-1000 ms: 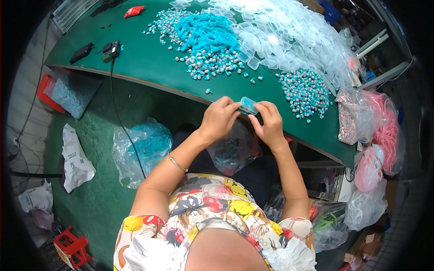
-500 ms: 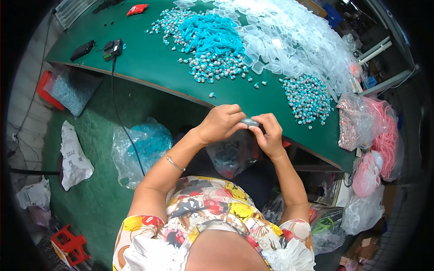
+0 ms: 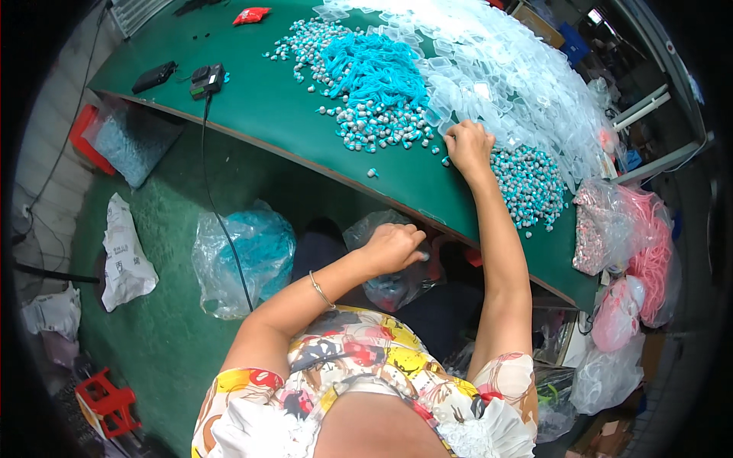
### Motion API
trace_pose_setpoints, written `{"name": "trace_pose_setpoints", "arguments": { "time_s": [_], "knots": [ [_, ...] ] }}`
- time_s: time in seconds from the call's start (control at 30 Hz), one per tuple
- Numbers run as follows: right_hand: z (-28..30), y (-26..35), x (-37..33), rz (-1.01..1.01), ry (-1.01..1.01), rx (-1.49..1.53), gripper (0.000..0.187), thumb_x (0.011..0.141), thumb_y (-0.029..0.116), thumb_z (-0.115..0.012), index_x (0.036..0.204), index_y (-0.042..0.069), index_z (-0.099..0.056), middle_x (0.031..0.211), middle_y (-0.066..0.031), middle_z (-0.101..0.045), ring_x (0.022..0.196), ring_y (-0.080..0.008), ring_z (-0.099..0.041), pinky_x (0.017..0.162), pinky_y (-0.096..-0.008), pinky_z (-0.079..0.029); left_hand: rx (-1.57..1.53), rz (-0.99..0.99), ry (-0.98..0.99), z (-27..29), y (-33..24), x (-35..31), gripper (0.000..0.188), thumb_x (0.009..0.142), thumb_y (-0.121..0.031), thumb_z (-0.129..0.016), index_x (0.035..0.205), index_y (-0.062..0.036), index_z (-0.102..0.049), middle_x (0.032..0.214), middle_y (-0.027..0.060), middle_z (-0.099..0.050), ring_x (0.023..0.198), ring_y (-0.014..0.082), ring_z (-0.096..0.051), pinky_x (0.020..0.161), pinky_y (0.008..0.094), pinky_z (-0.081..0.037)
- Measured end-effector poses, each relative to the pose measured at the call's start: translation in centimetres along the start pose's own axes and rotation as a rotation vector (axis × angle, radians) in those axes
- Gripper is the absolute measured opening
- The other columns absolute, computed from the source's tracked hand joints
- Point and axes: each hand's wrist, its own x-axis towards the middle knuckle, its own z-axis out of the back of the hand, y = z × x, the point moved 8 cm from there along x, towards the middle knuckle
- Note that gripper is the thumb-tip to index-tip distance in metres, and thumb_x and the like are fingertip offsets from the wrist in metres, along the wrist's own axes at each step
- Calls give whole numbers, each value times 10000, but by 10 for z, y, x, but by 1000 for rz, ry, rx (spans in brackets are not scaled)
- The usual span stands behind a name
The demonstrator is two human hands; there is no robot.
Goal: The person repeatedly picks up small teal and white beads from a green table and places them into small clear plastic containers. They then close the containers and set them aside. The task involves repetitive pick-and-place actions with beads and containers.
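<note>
My left hand [image 3: 391, 248] hovers in front of the table edge, over a clear bag of greyish pieces [image 3: 389, 288]. Its fingers are curled closed, and a small pale bit shows at the fingertips, too small to name. Out over the green tabletop, my right hand [image 3: 468, 143] has its fingers bent down and drawn together. It is between the heap of clear plastic cases [image 3: 504, 91] and a pile of small grey-and-turquoise pieces [image 3: 527, 187]. Whatever its fingertips hold is hidden. One loose grey-and-turquoise piece [image 3: 445, 161] lies just beside them.
Turquoise cords [image 3: 374, 69] lie heaped on the table, with more grey-and-turquoise pieces [image 3: 382, 126] before them. A black device [image 3: 207, 80] trails a cable over the edge. Pink cords [image 3: 649, 252] in bags hang at the right. A bag of turquoise material [image 3: 248, 256] is on the floor.
My hands, earlier together around a small greyish clear object, have parted. The right went forward and up over the table; the left dropped back toward my lap.
</note>
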Motion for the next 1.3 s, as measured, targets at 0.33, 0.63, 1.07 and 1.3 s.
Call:
{"name": "trace_pose_setpoints", "arguments": {
  "time_s": [0.33, 0.63, 1.07, 1.3],
  "knots": [
    [84, 28, -84, 94, -265, 106, 121, 807, 195, -727, 840, 116, -641, 903, -35, -636, 971, -247, -591, 944, -475, -337, 292, 228, -364, 125, 58, 14, 183, 806, -77, -725, 984, -89, -681, 894, 88, -633, 865, 308, -630, 733, 430, -509],
    [76, 73, -136, 51, -100, 100, 174, 817, 253, -733, 884, 109, -663, 847, -53, -612, 891, -247, -584, 908, -469, -360, 101, 251, -393, 99, 51, 41, 110, 824, -91, -724, 922, -54, -690, 831, 115, -642, 762, 333, -655, 671, 439, -519],
    [31, -84, -63, -195, -74, -242, 119, 822, 179, -719, 937, 149, -725, 942, -32, -668, 967, -261, -603, 921, -527, -344, -85, 265, -290, 81, 48, 56, 124, 845, -74, -708, 961, -29, -703, 838, 133, -665, 729, 286, -664, 668, 381, -527],
    [55, -39, -98, -220, -122, 302, 72, 802, 141, -716, 873, 137, -706, 894, -13, -681, 882, -221, -623, 839, -440, -371, -296, 253, -183, 65, 27, 62, 123, 845, -86, -715, 956, -34, -710, 814, 127, -647, 703, 253, -645, 653, 363, -513]
  ]
}}
